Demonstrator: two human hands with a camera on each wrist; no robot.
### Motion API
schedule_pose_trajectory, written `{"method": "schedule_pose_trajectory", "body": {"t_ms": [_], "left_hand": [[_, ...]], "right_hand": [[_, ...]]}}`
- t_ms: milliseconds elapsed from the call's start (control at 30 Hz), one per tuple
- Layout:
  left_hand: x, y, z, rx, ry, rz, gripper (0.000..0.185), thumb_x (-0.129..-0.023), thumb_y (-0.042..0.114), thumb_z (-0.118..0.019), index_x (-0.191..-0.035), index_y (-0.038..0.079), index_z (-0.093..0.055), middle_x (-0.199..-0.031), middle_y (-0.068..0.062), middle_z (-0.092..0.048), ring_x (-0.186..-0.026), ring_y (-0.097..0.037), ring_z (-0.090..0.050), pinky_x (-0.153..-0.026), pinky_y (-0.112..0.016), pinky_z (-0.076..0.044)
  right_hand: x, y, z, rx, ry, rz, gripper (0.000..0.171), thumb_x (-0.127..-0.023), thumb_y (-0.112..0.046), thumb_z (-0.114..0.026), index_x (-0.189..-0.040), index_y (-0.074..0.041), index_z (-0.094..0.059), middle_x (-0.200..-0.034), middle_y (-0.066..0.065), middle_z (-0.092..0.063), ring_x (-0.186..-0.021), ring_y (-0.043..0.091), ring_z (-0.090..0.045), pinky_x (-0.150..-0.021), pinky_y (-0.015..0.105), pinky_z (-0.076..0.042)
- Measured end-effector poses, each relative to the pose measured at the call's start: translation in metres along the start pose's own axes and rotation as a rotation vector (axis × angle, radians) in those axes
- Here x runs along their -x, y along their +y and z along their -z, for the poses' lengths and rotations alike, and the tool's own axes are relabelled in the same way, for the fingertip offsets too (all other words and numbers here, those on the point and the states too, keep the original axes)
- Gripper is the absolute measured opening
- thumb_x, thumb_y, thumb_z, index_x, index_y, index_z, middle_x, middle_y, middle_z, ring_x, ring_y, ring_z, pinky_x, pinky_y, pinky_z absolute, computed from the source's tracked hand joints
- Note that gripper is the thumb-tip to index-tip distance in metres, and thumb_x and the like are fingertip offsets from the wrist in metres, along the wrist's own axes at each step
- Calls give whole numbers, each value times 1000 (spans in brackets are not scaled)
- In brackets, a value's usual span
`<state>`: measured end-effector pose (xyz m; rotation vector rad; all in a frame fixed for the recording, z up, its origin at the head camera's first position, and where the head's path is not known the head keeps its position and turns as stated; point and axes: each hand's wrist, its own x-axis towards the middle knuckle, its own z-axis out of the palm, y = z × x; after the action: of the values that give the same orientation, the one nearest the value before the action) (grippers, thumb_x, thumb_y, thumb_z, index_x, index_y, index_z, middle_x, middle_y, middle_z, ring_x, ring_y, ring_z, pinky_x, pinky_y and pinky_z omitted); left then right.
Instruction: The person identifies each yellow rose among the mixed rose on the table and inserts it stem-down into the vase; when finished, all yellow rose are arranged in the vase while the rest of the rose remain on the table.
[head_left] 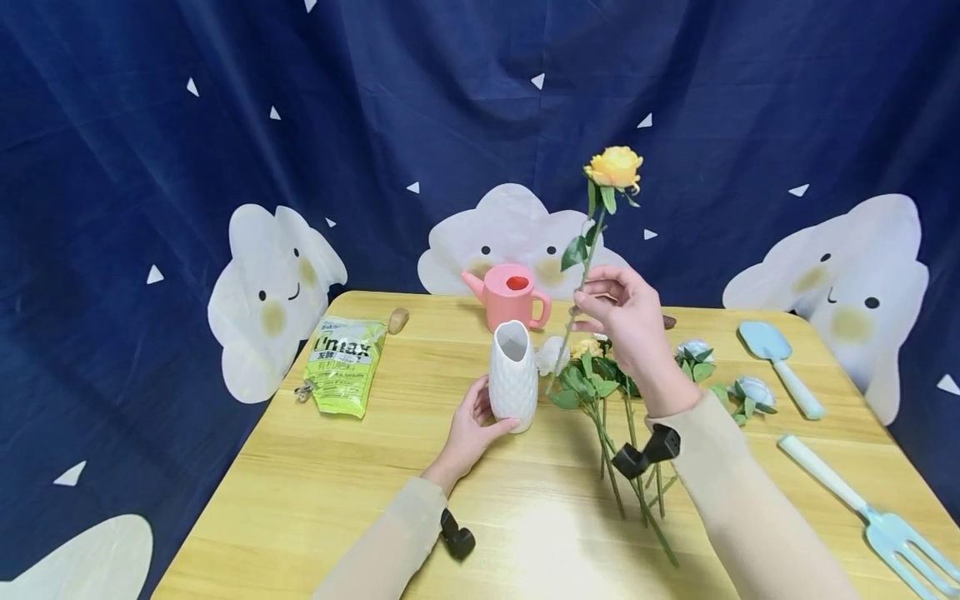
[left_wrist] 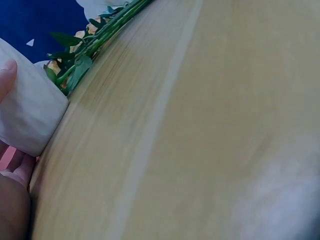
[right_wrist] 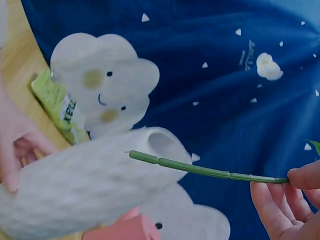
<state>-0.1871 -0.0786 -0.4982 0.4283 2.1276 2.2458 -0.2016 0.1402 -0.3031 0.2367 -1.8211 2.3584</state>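
A yellow rose (head_left: 617,169) with a long green stem (right_wrist: 200,170) is pinched by my right hand (head_left: 626,321), thumb against fingertips. It is held up nearly vertical, leaning a little to the right. The stem's lower end hangs to the right of a white textured vase (head_left: 514,387). My left hand (head_left: 476,425) grips that vase low down, thumb in front and fingers round its left side. The vase stands upright on the table, its slanted mouth showing from above. In the right wrist view the bare stem end overlaps the vase near its mouth.
Several flowers with green stems (head_left: 607,467) lie right of the vase, partly behind my right arm. A pink watering can (head_left: 510,300) stands behind. A green bag (head_left: 345,367) lies at left. A blue shovel (head_left: 767,342) and blue fork (head_left: 896,537) lie at right.
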Motion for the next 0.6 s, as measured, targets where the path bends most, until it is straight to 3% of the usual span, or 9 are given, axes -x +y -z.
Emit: {"method": "schedule_pose_trajectory", "body": {"t_ms": [300, 433, 600], "left_hand": [[0, 0, 0, -17, -9, -9, 78, -74, 0, -76, -140, 4, -33, -128, -18, -48, -117, -31, -47, -101, -42, -38], [0, -2, 1, -26, -7, -10, 79, -74, 2, -77, -140, 4, -33, -128, -17, -48, -117, -30, -47, -101, -40, -38], [0, -3, 1, -21, -7, -3, 78, -74, 2, -77, -140, 4, -35, -130, -17, -49, -119, -29, -47, -101, -40, -37]], "right_hand": [[-20, -9, -30, 59, 15, 144, 25, -81, 12, -62, -100, -1, -53, -82, 7, -56, -69, 17, -57, -59, 36, -57], [-26, -2, -40, 146, 18, 197, 24, -80, 11, -63, -100, 3, -52, -81, 7, -55, -68, 16, -55, -59, 37, -57], [-23, 13, -47, 312, -4, 236, 24, -79, 9, -65, -100, 5, -54, -83, 11, -58, -70, 15, -55, -62, 24, -52]]}}
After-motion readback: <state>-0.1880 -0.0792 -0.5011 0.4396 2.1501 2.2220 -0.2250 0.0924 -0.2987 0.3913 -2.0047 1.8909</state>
